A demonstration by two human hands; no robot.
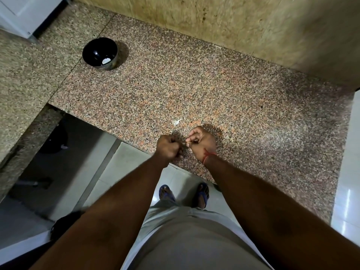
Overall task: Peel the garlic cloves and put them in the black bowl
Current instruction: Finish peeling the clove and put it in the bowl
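Note:
My left hand (168, 148) and my right hand (202, 143) are together over the near edge of the granite counter (214, 90), both pinched on a small garlic clove (186, 142) that barely shows between the fingertips. The left hand is curled into a fist around it; the right thumb and forefinger pinch at its end. A red thread circles my right wrist. The black bowl (91, 49) stands far off at the back left of the counter, with a pale peeled clove (106, 61) lying inside it.
A scrap of white garlic skin (176, 122) lies on the counter just beyond my hands. A beige tiled wall (224, 18) backs the counter. Below the counter's left edge is a dark gap (54, 152). My feet in blue sandals stand on the white floor.

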